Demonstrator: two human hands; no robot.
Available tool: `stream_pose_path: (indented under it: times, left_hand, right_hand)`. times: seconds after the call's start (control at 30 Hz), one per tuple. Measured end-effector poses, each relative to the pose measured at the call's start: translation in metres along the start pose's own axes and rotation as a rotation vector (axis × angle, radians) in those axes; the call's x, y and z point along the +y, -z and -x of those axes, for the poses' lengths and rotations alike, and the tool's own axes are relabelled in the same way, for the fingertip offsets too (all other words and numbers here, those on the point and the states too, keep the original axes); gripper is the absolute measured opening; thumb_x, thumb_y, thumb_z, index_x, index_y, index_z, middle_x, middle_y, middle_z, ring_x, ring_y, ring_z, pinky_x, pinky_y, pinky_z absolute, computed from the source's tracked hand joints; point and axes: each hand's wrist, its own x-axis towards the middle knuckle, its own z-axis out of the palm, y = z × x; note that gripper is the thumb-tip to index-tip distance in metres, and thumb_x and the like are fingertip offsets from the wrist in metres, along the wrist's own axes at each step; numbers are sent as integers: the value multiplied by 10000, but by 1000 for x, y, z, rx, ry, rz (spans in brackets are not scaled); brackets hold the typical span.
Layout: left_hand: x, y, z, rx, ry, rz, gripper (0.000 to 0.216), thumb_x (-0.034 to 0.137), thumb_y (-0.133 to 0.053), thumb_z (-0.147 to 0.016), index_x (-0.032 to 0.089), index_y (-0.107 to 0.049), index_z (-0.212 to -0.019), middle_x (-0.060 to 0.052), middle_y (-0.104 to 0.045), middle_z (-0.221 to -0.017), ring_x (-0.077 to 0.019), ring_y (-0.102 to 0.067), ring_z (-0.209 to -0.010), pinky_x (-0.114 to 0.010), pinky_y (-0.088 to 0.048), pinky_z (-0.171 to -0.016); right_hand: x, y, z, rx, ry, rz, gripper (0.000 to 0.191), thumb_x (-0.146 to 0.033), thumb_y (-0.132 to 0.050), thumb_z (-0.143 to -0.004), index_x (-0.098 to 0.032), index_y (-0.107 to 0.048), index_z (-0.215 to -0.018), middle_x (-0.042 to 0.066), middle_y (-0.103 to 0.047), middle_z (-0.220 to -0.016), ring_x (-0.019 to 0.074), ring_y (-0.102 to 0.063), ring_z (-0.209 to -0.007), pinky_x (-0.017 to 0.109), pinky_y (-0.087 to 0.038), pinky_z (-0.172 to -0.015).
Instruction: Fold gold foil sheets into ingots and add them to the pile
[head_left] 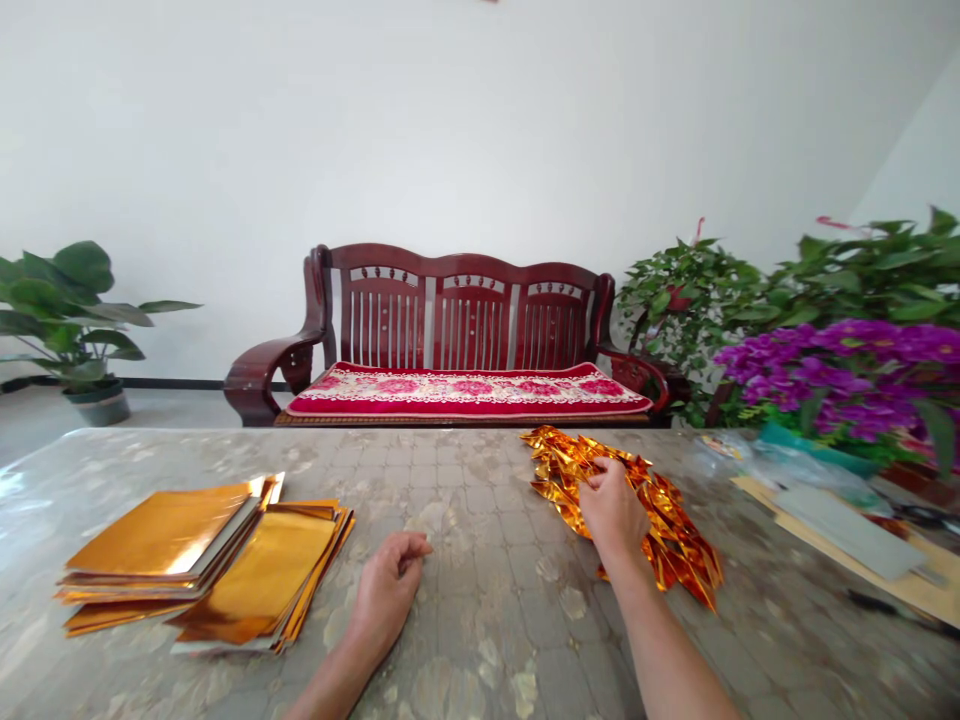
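1. Folded foil pile [679,530]: shiny orange-gold pointed pieces, heaped and overlapping, on the right half of the tabletop [465,630]. Runs diagonally from the far edge toward the near right.
2. Right hand [613,505]: over the middle of the pile, thumb and fingertips drawn together at the foil. Can't tell if a piece is pinched or just touched. Hand and forearm hide part of the heap.
3. Left hand [390,580]: at the tabletop left of center, fingers curled in, thumb close to the index finger. Can't tell from this angle if it's fully closed. Sits between the foil pile and the sheet stacks, nearer the stacks.
4. Left sheet stack [161,530]: flat gold foil sheets, edges uneven, some silver-grey showing.
5. Right sheet stack [262,570]: same kind of sheets, fanned a bit, up against the left one, just beside the left hand.
6. Far right of tabletop: grey card [851,530] on tan cardboard [799,530], clear plastic bag [806,470] behind, purple flowers [847,375] above.
7. Beyond the tabletop: dark red wooden settee [472,310] with red floral seat cover [469,388], potted plant [101,405] to the left, leafy greenery [686,300] to the right, white wall [465,120] behind.
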Motion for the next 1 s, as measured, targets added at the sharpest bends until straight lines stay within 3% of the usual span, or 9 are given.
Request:
stream_pose_path:
  times: [0.33,0.67,0.77,0.87,1.0]
  left_hand:
    - [-4,0,-1,-14,-16,-22,196,232,-493,-731,224,-679,-794,-48,-743,-993,-227,-703,-940,-342,-540,-843]
    - [-6,-1,0,-21,-32,-38,206,203,-484,-738,218,-680,-800,-36,-743,-990,-213,-701,-929,-327,-541,-836]
    - [-6,-1,0,-21,-73,-56,203,171,-481,-761,215,-673,-806,-29,-739,-983,-195,-695,-919,-309,-536,-830]
    - [-2,-3,3,-19,-129,-72,223,107,-467,-773,216,-658,-815,-16,-731,-961,-167,-687,-886,-269,-531,-777]
    - [6,-3,12,27,-253,-92,311,21,-437,-782,219,-646,-900,-12,-716,-986,-145,-662,-953,-262,-514,-840]
  right_hand:
    - [6,-22,-13,-88,-2,145,383,-198,-503,-874,-252,-560,-1249,83,-730,-902,263,-704,-872,332,-460,-713]
    - [9,-15,-12,-76,88,170,421,-86,-501,-838,-251,-607,-1211,59,-727,-1084,244,-671,-998,319,-464,-765]
    - [5,-13,2,-20,186,162,404,-57,-477,-839,-232,-632,-1168,59,-702,-1150,241,-632,-1059,322,-439,-828]
    - [-4,-23,32,73,434,76,374,-47,-475,-827,-202,-645,-1122,63,-711,-1089,231,-630,-1004,318,-426,-846]
    - [-20,-48,87,-66,690,-55,398,-10,-447,-777,-220,-641,-1054,34,-707,-1050,216,-625,-996,314,-430,-859]
